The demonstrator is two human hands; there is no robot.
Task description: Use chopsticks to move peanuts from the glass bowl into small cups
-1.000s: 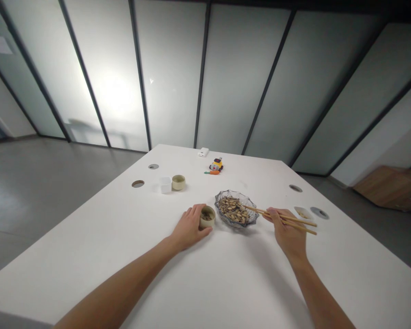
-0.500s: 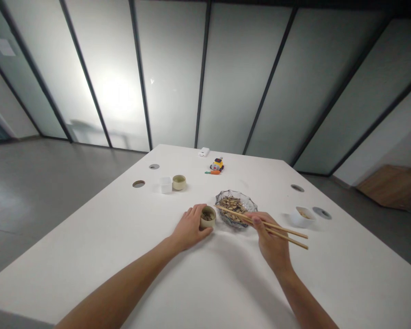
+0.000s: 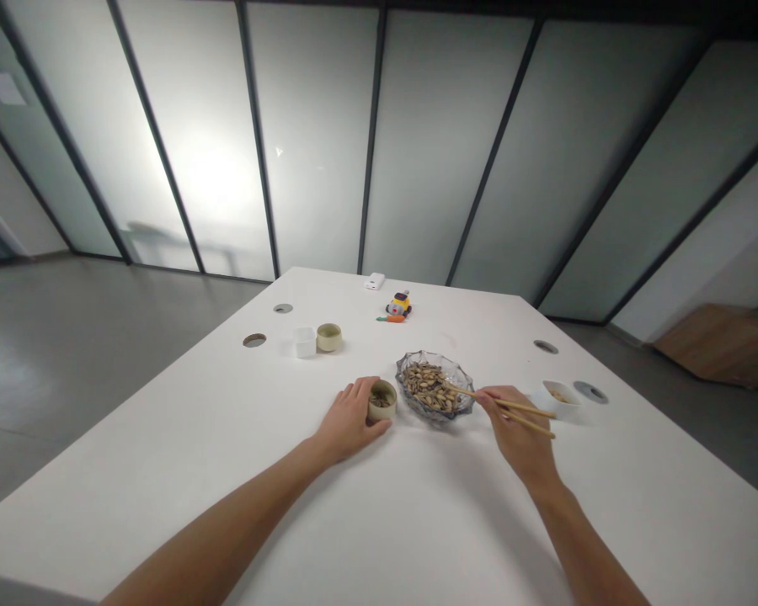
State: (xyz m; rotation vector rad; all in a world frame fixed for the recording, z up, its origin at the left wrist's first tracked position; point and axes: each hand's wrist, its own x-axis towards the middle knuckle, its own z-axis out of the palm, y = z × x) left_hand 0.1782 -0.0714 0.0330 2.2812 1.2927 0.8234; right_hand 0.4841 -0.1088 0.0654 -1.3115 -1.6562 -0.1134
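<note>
Left hand (image 3: 347, 418) wrapped around small cup (image 3: 382, 400), already holding a few seeds. Right hand (image 3: 518, 429) pinched on chopsticks (image 3: 505, 407), tips down among seeds in glass dish (image 3: 435, 389), just beside cup; nothing visibly gripped between tips. Dish full, so most left to move. White desk (image 3: 417, 522); frosted glass walls, grey floor.

Soft daylight glares through the frosted glass wall panels (image 3: 221, 168) ahead of me, washing the glossy white table (image 3: 417, 505) evenly. My arms cast faint shadows. Lines bow outward at the edges.
</note>
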